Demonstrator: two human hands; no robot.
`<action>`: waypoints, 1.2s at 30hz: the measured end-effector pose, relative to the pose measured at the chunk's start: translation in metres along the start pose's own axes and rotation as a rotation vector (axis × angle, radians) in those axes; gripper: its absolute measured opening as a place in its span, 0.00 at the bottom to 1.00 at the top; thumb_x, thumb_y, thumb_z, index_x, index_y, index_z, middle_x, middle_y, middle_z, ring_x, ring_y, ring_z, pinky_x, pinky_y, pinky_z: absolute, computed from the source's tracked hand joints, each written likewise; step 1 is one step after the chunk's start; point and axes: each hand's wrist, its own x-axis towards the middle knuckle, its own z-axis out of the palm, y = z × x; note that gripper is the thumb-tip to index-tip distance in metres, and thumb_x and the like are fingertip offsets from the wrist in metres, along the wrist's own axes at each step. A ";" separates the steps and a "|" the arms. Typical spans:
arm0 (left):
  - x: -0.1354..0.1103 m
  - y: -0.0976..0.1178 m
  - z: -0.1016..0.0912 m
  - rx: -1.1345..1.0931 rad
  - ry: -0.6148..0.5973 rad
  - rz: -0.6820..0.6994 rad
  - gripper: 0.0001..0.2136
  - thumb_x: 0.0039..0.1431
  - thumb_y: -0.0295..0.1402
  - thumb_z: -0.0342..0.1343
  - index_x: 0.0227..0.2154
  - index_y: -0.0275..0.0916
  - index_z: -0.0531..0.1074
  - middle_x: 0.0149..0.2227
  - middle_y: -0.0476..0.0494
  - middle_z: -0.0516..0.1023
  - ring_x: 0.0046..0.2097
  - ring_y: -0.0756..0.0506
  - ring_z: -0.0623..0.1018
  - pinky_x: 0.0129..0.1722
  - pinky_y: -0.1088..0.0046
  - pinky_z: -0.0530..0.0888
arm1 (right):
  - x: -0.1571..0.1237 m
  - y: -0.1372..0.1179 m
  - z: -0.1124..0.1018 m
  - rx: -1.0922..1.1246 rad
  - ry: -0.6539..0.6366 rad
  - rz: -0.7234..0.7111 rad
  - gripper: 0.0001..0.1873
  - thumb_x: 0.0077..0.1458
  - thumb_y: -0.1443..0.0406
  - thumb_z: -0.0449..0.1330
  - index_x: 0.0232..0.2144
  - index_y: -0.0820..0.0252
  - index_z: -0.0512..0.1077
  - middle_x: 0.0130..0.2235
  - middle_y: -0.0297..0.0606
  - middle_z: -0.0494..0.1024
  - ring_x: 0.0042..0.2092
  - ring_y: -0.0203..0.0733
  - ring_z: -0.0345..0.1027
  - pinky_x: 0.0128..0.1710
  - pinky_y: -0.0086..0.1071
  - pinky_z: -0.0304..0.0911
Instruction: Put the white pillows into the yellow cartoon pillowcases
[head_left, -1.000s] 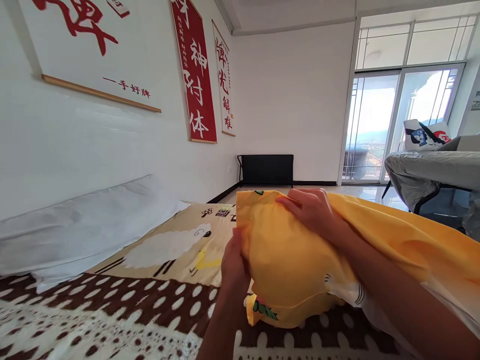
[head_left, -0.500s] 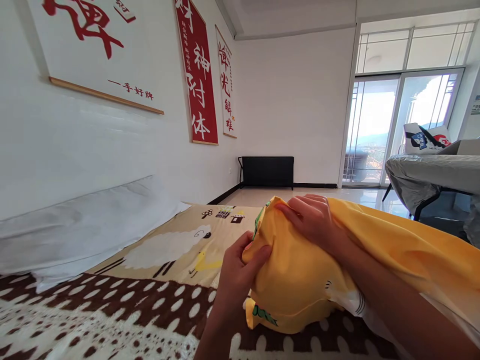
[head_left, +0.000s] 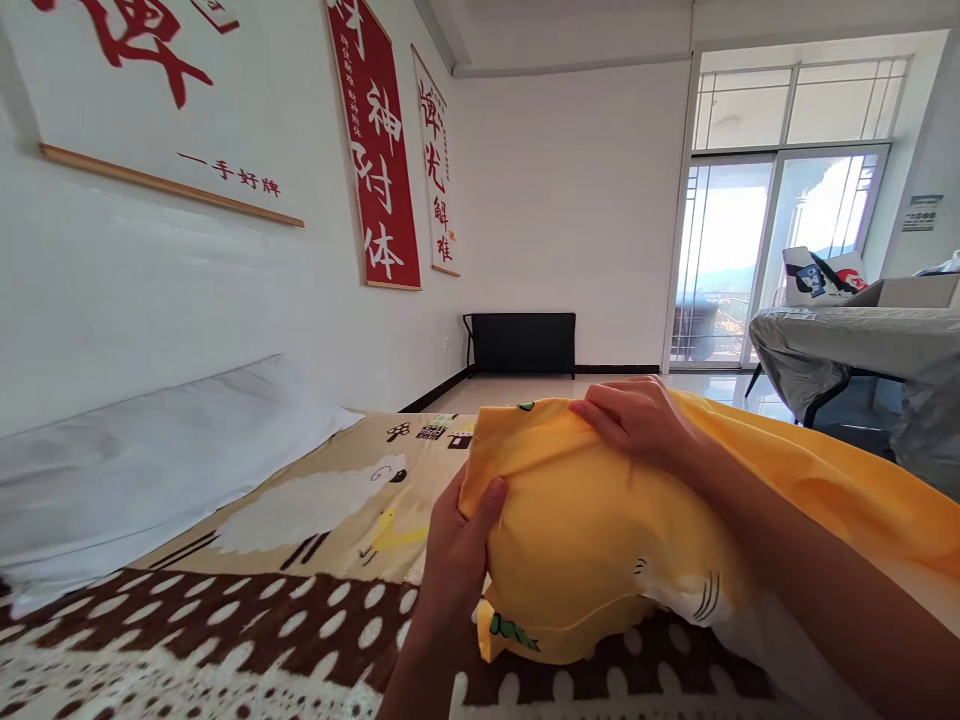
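Observation:
A bulging yellow cloth [head_left: 570,510], printed with green leaf shapes and a white patch with black lines, lies in front of me on the bed. My left hand [head_left: 465,520] pinches its left edge, thumb on the near face and fingers behind. On its upper edge, my right hand [head_left: 637,410] grips the fabric, with some fingertips hidden behind the fold. The cloth runs on to the right beneath and beyond my right forearm. Whether anything fills the bulge is hidden.
A brown and cream patterned blanket [head_left: 300,620] with a sheep print covers the bed. To the left, a white pillow [head_left: 150,470] rests against the wall. Beyond the bed stands a folded black frame [head_left: 521,342]. A plastic-covered table [head_left: 840,335] is at the right, near glass doors [head_left: 724,260].
The cloth's upper left corner has been spread out flatter and squarer, its bunched folds smoothed. My left hand has shifted slightly left. The view has turned a little to the right.

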 end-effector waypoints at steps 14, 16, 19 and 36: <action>0.039 -0.029 -0.015 0.617 0.505 0.399 0.20 0.55 0.47 0.54 0.45 0.37 0.70 0.39 0.39 0.76 0.40 0.39 0.75 0.38 0.64 0.70 | -0.181 0.010 -0.099 -0.404 -0.317 0.220 0.40 0.55 0.51 0.55 0.65 0.51 0.46 0.59 0.45 0.65 0.58 0.53 0.61 0.53 0.45 0.57; 0.039 -0.031 -0.011 0.591 0.534 0.429 0.21 0.55 0.46 0.54 0.46 0.37 0.69 0.40 0.38 0.76 0.40 0.39 0.75 0.38 0.65 0.70 | -0.227 0.010 -0.108 -0.538 -0.288 0.275 0.45 0.50 0.49 0.58 0.65 0.51 0.44 0.63 0.47 0.59 0.60 0.57 0.57 0.53 0.47 0.55; 0.040 -0.033 0.000 0.552 0.573 0.497 0.22 0.55 0.46 0.55 0.47 0.36 0.69 0.41 0.38 0.75 0.42 0.39 0.75 0.38 0.66 0.70 | -0.282 0.019 -0.110 -0.655 -0.267 0.443 0.50 0.45 0.51 0.59 0.65 0.54 0.42 0.64 0.52 0.56 0.61 0.61 0.56 0.49 0.50 0.56; 0.092 0.127 0.039 1.137 0.592 1.077 0.18 0.60 0.39 0.43 0.41 0.24 0.63 0.32 0.49 0.65 0.38 0.48 0.73 0.42 0.65 0.67 | -0.097 0.095 -0.202 -1.018 0.057 0.450 0.23 0.63 0.64 0.41 0.22 0.61 0.68 0.20 0.41 0.71 0.25 0.35 0.63 0.35 0.41 0.48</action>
